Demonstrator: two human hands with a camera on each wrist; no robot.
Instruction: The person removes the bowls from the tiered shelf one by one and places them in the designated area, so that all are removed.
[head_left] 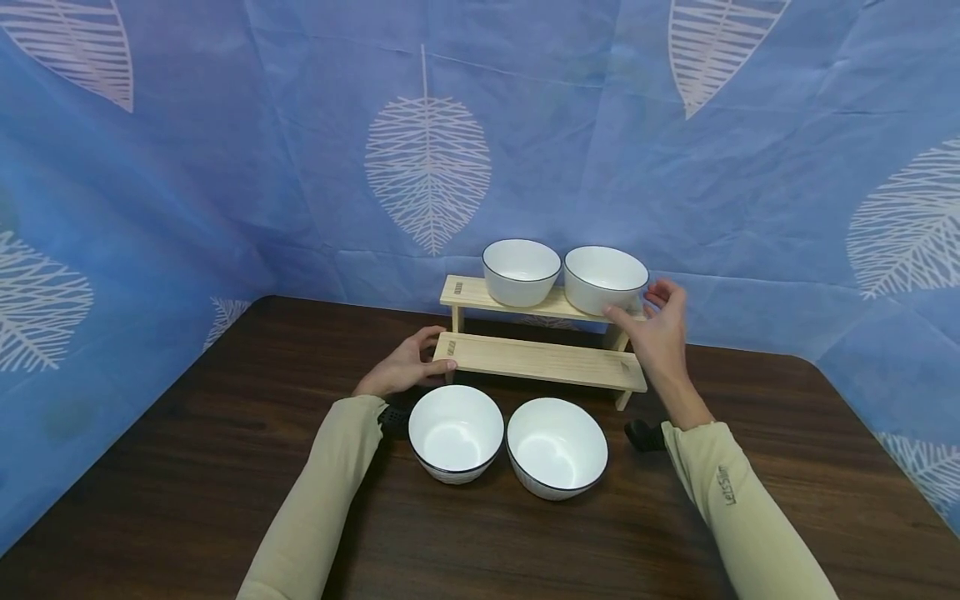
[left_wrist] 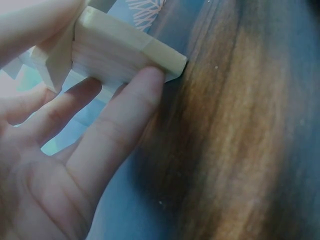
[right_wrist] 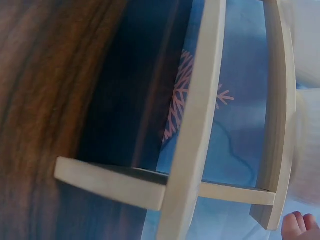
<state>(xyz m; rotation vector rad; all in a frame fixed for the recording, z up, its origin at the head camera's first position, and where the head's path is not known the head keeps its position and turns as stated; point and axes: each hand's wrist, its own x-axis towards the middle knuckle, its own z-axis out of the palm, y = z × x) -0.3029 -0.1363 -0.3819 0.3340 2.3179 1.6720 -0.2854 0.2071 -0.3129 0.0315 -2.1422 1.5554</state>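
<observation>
Two white bowls with dark rims stand on the upper board of a two-step wooden rack (head_left: 540, 360): a left bowl (head_left: 521, 279) and a right bowl (head_left: 603, 287). My right hand (head_left: 656, 325) is at the right bowl's right side, thumb by its lower wall and the other fingers spread beside it. In the right wrist view, fingertips (right_wrist: 299, 226) show near the upper board's end, a little apart from the bowl. My left hand (head_left: 405, 362) grips the left end of the lower board, thumb over it, with fingertips against a wooden leg (left_wrist: 112, 55).
Two more white bowls, a left one (head_left: 456, 433) and a right one (head_left: 557, 448), stand on the dark wooden table (head_left: 225, 467) in front of the rack. Behind the rack hangs a blue cloth (head_left: 300, 167) with white leaf prints.
</observation>
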